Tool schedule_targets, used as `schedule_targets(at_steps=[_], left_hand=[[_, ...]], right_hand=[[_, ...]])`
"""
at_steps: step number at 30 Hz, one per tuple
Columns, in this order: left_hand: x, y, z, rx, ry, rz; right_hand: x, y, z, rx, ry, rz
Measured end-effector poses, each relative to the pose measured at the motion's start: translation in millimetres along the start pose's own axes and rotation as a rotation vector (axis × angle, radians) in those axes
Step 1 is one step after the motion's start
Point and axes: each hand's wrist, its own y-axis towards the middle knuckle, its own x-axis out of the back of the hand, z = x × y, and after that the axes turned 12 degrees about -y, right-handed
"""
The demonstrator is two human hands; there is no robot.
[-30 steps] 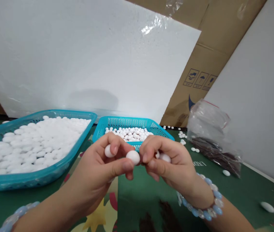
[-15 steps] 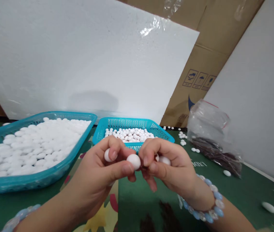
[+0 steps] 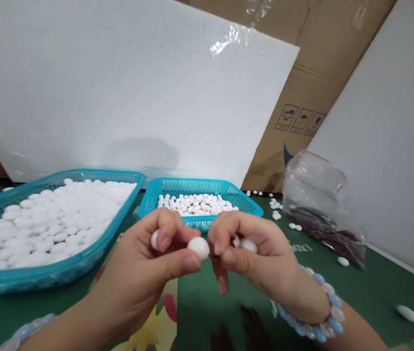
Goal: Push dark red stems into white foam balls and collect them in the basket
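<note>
My left hand [image 3: 148,263] pinches a smooth white ball [image 3: 198,248] between thumb and forefinger. Another white ball [image 3: 155,240] is tucked under its curled fingers. Close beside it, my right hand [image 3: 256,251] is closed with white balls [image 3: 248,244] partly showing in its bent fingers. At its fingertips, facing the pinched ball, is something small and dark that is mostly hidden. Behind both hands stands a small blue basket [image 3: 146,200] holding many small white balls [image 3: 199,202]. A larger blue basket [image 3: 99,261] full of bigger white balls [image 3: 61,219] is at the left.
A clear plastic bag [image 3: 312,180] with dark brown strands [image 3: 324,234] lies at the right. Loose white pieces [image 3: 407,313] are scattered on the green patterned table covering [image 3: 338,297]. A white board [image 3: 126,92] and cardboard [image 3: 324,63] stand at the back.
My left hand has shifted slightly left with its ball, widening the small gap to my right fingertips. The right hand stays nearly in place, with one lower finger pointing further down.
</note>
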Motion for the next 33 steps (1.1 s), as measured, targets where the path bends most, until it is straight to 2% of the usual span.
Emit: schedule_targets(at_steps=[5,10,12,17,24,28,33], left_hand=[[0.6,-2.5,0.5,-0.009,-0.004,0.043],[0.0,-5.6,3.8,-0.055,0.033,0.028],[2.0,-3.9,6.3,-0.118,0.067,0.039],[8.1,2.2,7.6,-0.370,0.312,0.216],[10.8,-1.7,3.7,-0.656,0.695,0.242],[11.1,-5.4,2.4,-0.756,0.865,0.292],[12.2,-8.2,0.2,-0.800,0.888,0.363]], right_hand=[[-1.1,-1.4,2.5,-0.032,-0.077,-0.028],[-0.8,-1.8,3.5,-0.015,-0.117,-0.037],[-1.3,-1.8,3.1,-0.005,-0.114,-0.039],[-1.9,-1.2,0.8,0.005,-0.116,-0.047],[-3.0,-2.0,-2.2,0.034,-0.082,-0.032],[-5.2,-2.1,-3.6,0.115,-0.065,-0.022],[-6.4,-0.6,-5.4,0.232,-0.055,-0.025]])
